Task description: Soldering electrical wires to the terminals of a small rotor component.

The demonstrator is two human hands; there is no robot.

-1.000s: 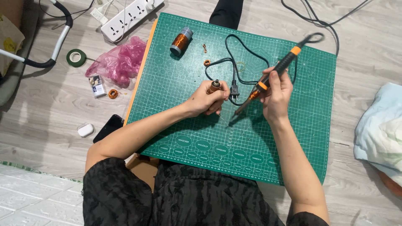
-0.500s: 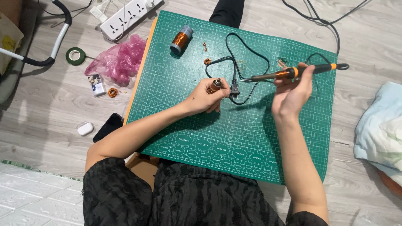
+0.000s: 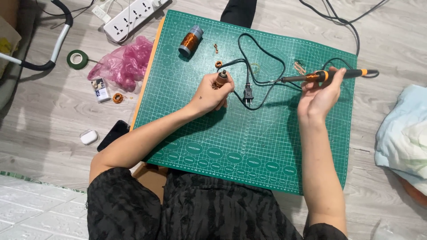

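My left hand (image 3: 212, 92) grips a small copper-wound coil (image 3: 220, 80) upright over the green cutting mat (image 3: 231, 142). My right hand (image 3: 321, 94) holds a black and orange soldering iron (image 3: 331, 75) level, its tip pointing left, lifted well to the right of the coil. A black power cord with a plug (image 3: 248, 93) loops on the mat between my hands.
A spool of copper wire (image 3: 190, 41) lies at the mat's top left, with small copper rings near it. Off the mat on the left lie a pink plastic bag (image 3: 124, 64), a power strip (image 3: 129, 15), green tape (image 3: 77, 59), an earbud case (image 3: 89, 137). A pale cloth (image 3: 402, 133) sits right.
My right hand has swung the soldering iron away from the coil, up and to the right, turning it level. My left hand has stayed in place holding the coil.
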